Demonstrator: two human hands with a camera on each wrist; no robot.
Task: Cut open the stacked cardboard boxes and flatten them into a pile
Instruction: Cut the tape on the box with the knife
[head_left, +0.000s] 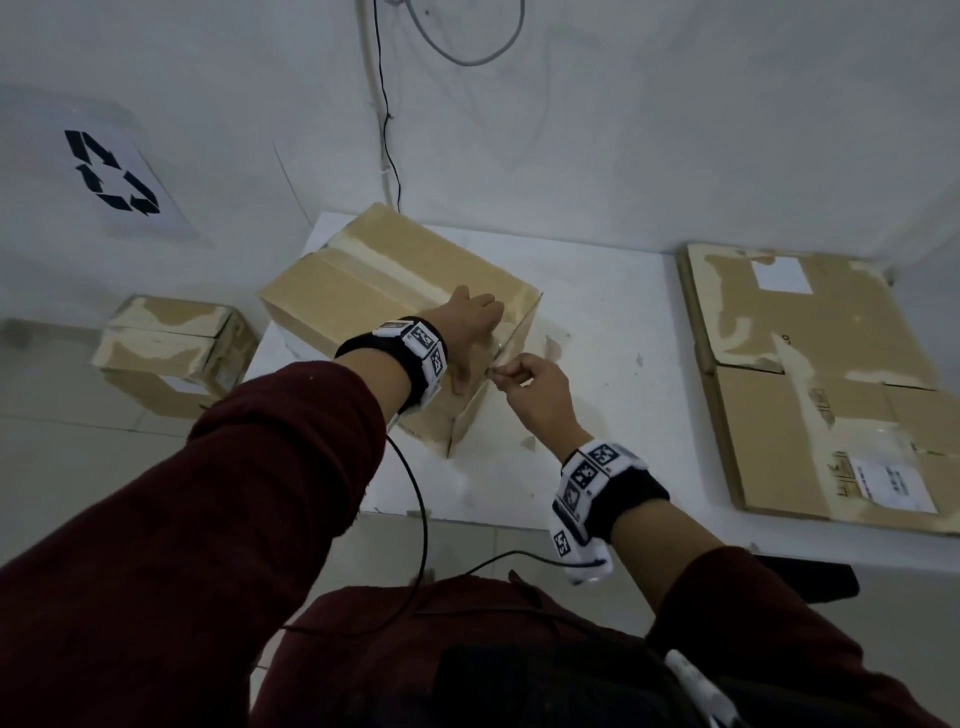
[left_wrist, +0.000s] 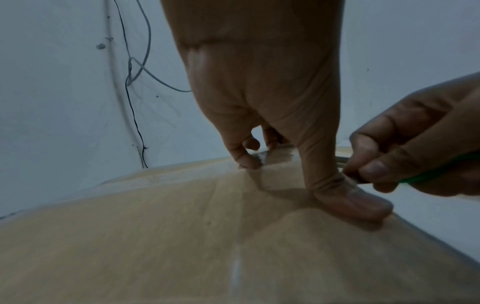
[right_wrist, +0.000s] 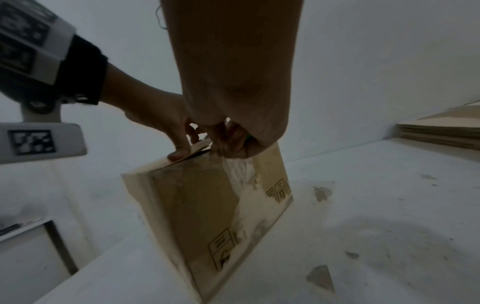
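left fingers (left_wrist: 348, 197) press box (head_left: 395, 291) top edge.

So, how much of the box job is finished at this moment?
Done: a flattened pile lies at the right of the white table. In hand: the left hand presses the taped box while the right hand holds a green-handled cutter at its near top edge. Left: this box is not flat yet, and another taped box waits lower left.
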